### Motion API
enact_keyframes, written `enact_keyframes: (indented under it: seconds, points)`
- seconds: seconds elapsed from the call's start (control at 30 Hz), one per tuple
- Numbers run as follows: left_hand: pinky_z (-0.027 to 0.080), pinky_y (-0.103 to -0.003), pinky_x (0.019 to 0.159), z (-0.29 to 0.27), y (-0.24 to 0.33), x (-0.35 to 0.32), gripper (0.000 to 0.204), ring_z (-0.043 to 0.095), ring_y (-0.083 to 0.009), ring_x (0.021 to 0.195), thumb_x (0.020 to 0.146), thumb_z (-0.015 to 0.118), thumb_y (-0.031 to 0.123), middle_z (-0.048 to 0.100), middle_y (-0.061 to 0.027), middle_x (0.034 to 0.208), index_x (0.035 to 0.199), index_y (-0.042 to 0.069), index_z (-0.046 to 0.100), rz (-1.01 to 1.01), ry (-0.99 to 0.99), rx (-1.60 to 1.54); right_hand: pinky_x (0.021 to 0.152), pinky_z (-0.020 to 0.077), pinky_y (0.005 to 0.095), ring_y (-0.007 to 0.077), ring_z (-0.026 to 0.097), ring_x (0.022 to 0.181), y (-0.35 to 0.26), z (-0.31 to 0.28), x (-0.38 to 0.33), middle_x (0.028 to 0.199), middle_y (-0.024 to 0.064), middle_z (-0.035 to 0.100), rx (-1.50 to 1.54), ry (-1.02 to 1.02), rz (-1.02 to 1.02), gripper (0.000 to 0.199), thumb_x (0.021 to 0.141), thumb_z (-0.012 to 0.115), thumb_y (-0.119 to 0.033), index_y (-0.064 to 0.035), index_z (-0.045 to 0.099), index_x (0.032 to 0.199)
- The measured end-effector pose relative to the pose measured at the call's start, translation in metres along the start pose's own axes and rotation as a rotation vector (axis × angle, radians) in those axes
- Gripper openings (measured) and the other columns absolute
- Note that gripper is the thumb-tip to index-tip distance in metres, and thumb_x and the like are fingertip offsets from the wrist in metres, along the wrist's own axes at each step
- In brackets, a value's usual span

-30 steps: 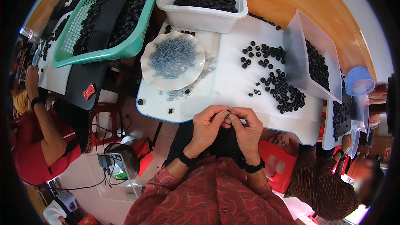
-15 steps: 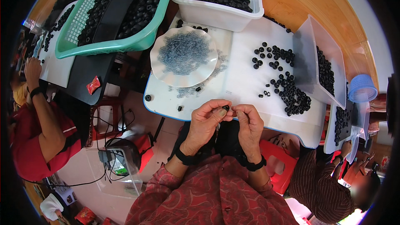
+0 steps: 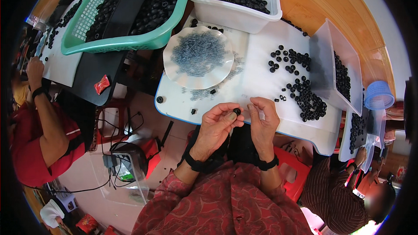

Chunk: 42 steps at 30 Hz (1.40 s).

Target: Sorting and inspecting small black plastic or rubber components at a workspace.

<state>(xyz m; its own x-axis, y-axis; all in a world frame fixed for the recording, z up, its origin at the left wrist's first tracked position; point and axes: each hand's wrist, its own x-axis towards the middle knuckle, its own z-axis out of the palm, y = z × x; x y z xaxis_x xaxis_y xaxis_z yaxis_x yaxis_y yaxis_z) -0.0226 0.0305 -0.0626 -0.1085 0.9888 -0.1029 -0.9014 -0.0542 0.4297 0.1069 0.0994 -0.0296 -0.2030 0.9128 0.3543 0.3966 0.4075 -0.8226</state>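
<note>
Black ring (image 3: 237,112) pinched by left hand (image 3: 216,127) at white board's (image 3: 257,78) near edge.

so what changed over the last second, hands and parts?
Little. The left hand now shows a small black ring pinched at its fingertips; earlier the two hands were closed together over it. The right hand sits just beside it, fingers curled. The scalloped plate, loose black rings and tubs are unchanged on the table; only the camera shifted.

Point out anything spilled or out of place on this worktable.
Small grey rings have spilled off the scalloped white plate onto the white table. A lone black ring sits near the table's left edge, apart from the main pile.
</note>
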Motion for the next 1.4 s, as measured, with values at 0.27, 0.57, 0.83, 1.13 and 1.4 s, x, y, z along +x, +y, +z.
enact_keyframes:
  seconds: [0.27, 0.57, 0.83, 1.13, 1.4]
  points:
    - [0.055, -0.030, 0.087, -0.002, 0.000, -0.001, 0.029, 0.064, -0.0176, 0.097, 0.097, 0.058, 0.002, 0.064, -0.0155, 0.117, 0.125, 0.000, 0.059, 0.001, 0.000, -0.004, 0.080, 0.0480, 0.0361, 0.0277, 0.061, 0.089, 0.012, 0.014, 0.008, 0.093, 0.0098, 0.068, -0.130, 0.042, -0.070, 0.028, 0.077, 0.068, 0.009, -0.0043, 0.068, 0.102]
    - [0.052, -0.027, 0.073, 0.000, 0.001, 0.000, 0.029, 0.061, -0.0153, 0.086, 0.097, 0.058, 0.003, 0.065, -0.0144, 0.110, 0.126, -0.001, 0.059, -0.007, 0.020, 0.004, 0.078, 0.0469, 0.0360, 0.0285, 0.060, 0.084, 0.016, 0.017, 0.010, 0.087, 0.0093, 0.066, -0.197, 0.054, -0.095, 0.023, 0.078, 0.068, 0.009, -0.0039, 0.066, 0.097]
    - [0.054, -0.027, 0.072, 0.002, -0.003, 0.000, 0.028, 0.063, -0.0140, 0.084, 0.098, 0.058, 0.003, 0.067, -0.0131, 0.106, 0.125, -0.002, 0.060, 0.004, 0.061, 0.038, 0.071, 0.0495, 0.0353, 0.0259, 0.060, 0.082, -0.008, -0.001, 0.001, 0.088, 0.0113, 0.062, -0.087, -0.001, -0.119, 0.024, 0.082, 0.066, 0.009, 0.0013, 0.061, 0.105]
    - [0.055, -0.026, 0.073, 0.003, -0.008, 0.000, 0.028, 0.064, -0.0141, 0.083, 0.097, 0.058, 0.000, 0.068, -0.0103, 0.097, 0.124, -0.002, 0.061, 0.002, 0.050, 0.104, 0.071, 0.0461, 0.0371, 0.0262, 0.057, 0.078, -0.019, -0.015, -0.005, 0.085, 0.0093, 0.063, -0.137, -0.117, -0.222, 0.035, 0.080, 0.069, 0.007, -0.0012, 0.058, 0.112]
    - [0.058, -0.026, 0.073, 0.005, -0.007, -0.001, 0.026, 0.067, -0.0148, 0.084, 0.096, 0.058, 0.000, 0.068, -0.0102, 0.097, 0.122, -0.003, 0.062, -0.005, 0.036, 0.224, 0.071, 0.0461, 0.0376, 0.0263, 0.057, 0.078, -0.018, -0.022, -0.005, 0.085, 0.0093, 0.063, -0.121, -0.166, -0.184, 0.036, 0.080, 0.069, 0.006, -0.0019, 0.059, 0.113]
